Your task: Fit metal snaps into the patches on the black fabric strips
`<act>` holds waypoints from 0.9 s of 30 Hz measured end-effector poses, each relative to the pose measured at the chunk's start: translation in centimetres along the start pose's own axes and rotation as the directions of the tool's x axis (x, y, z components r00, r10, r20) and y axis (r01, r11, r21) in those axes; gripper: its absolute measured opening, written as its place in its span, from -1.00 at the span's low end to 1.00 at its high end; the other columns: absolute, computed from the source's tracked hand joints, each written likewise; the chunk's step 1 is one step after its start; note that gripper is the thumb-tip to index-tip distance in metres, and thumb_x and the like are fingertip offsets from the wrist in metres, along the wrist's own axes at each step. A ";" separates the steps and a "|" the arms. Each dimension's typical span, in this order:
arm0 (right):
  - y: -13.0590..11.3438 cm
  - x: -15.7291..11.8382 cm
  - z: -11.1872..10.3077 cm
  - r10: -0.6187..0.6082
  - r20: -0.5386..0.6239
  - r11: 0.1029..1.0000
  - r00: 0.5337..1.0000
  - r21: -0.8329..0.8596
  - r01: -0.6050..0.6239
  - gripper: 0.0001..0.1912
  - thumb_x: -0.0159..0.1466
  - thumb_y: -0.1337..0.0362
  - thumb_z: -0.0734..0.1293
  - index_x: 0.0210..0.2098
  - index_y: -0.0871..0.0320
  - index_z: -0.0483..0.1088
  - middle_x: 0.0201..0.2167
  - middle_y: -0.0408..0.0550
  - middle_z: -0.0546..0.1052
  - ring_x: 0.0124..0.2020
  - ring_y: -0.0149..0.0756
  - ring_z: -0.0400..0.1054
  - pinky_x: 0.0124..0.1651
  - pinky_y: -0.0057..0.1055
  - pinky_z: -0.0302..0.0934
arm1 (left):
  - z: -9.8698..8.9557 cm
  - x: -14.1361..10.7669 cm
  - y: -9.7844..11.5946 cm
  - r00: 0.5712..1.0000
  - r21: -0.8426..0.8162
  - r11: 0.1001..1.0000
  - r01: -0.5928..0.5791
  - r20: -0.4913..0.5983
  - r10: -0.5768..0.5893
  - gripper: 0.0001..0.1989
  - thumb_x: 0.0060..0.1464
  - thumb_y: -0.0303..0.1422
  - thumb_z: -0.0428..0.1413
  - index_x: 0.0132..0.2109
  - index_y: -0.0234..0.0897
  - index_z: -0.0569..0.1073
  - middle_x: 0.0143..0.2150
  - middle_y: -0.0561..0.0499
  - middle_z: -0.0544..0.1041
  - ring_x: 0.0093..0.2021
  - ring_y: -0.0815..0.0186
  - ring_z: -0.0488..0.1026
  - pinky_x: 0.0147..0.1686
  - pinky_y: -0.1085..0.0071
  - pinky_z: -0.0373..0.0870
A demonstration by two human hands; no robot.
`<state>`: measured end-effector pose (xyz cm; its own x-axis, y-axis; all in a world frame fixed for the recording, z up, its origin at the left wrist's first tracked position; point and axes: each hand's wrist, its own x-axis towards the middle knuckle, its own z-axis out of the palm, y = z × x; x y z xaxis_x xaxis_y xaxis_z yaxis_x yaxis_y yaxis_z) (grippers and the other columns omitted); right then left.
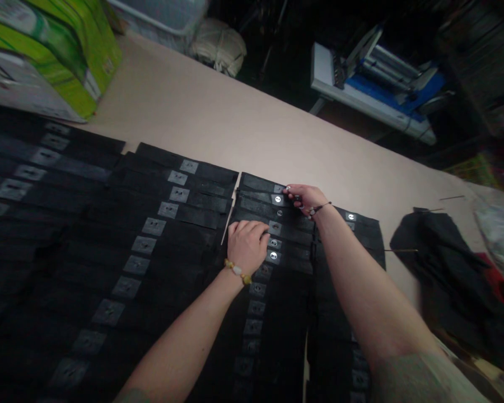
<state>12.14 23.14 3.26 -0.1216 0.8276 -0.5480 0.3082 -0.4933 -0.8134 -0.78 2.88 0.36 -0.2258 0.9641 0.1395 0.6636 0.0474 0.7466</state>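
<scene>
right hand (pixel 309 197) at the far end of the middle column: fingertips narrow, pinched on a small shiny metal disc (pixel 288 188). the nearest grey patch (pixel 278 189) lies just left of that disc, on the far-end black strip (pixel 257 182). strip's long axis runs across the wearer, slanting down toward the right; the line of patches runs roughly away from the body. right hand is clearly nearer this patch.

left hand (pixel 247 243) rests palm down on strips nearer the wearer, left of the patches, fingers loosely bent; cannot tell whether anything is under them. bright slotted fitting (pixel 278 199) sits on the next patch toward the wearer; another fitting (pixel 274 256) lies beyond the left hand's thumb side. strips cover much of the pale table (pixel 185 95).

writing: green box (pixel 98 45) at upper left carries print, too blurred to read; no brand legible anywhere.
</scene>
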 end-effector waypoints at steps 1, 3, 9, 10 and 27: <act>0.1 0.0 0.0 -0.002 -0.001 1.000 1.000 -0.002 0.002 -0.91 0.10 0.50 0.42 -0.40 0.27 0.44 -0.45 -0.08 0.51 -0.55 -0.55 0.22 -0.68 -0.66 -0.10 | 0.0 0.0 0.0 1.000 0.000 1.000 0.000 0.000 0.000 -0.89 0.18 -0.37 0.18 -0.14 -0.10 0.55 -0.07 0.10 0.63 -0.03 0.20 0.47 0.02 0.11 0.21; 0.3 0.1 0.0 -0.007 -0.011 1.000 1.000 0.005 0.007 -0.90 0.13 0.50 0.42 -0.36 0.25 0.46 -0.44 -0.10 0.51 -0.55 -0.56 0.22 -0.67 -0.66 -0.08 | 0.1 -0.1 0.0 1.000 -0.001 1.000 0.001 -0.002 -0.001 -0.89 0.18 -0.37 0.18 -0.14 -0.09 0.55 -0.07 0.09 0.63 -0.03 0.19 0.47 0.02 0.11 0.21; 0.1 0.6 0.5 -0.042 -0.093 0.976 0.995 -0.219 0.021 -0.89 0.15 0.43 0.47 -0.29 0.24 0.55 -0.52 -0.18 0.46 -0.58 -0.56 0.17 -0.63 -0.61 -0.04 | 0.0 -0.1 0.0 1.000 -0.001 1.000 0.005 0.001 -0.005 -0.89 0.18 -0.37 0.17 -0.14 -0.09 0.54 -0.06 0.09 0.63 -0.03 0.20 0.47 0.03 0.11 0.21; 0.0 0.6 0.6 -0.046 -0.111 0.957 0.993 -0.289 0.012 -0.88 0.15 0.41 0.49 -0.28 0.24 0.56 -0.54 -0.18 0.45 -0.58 -0.56 0.17 -0.62 -0.59 -0.01 | 0.0 0.0 0.0 1.000 -0.001 1.000 0.006 0.003 -0.006 -0.89 0.18 -0.37 0.17 -0.14 -0.10 0.54 -0.06 0.08 0.63 -0.03 0.20 0.47 0.03 0.11 0.21; -0.1 0.7 1.6 -0.113 -0.240 0.912 0.964 -0.411 0.005 -0.85 0.03 0.40 0.53 -0.46 0.26 0.48 -0.73 -0.28 0.32 -0.71 -0.56 0.09 -0.67 -0.55 -0.04 | -0.2 0.0 0.1 0.999 0.003 1.000 0.029 0.033 -0.029 -0.88 0.19 -0.35 0.15 -0.13 -0.08 0.55 -0.04 0.06 0.63 -0.01 0.18 0.47 0.06 0.10 0.23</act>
<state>10.54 23.35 2.61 0.0743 0.9179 -0.3899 0.6678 -0.3361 -0.6641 -0.85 2.87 0.53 -0.2213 0.9705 0.0956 0.6590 0.0766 0.7483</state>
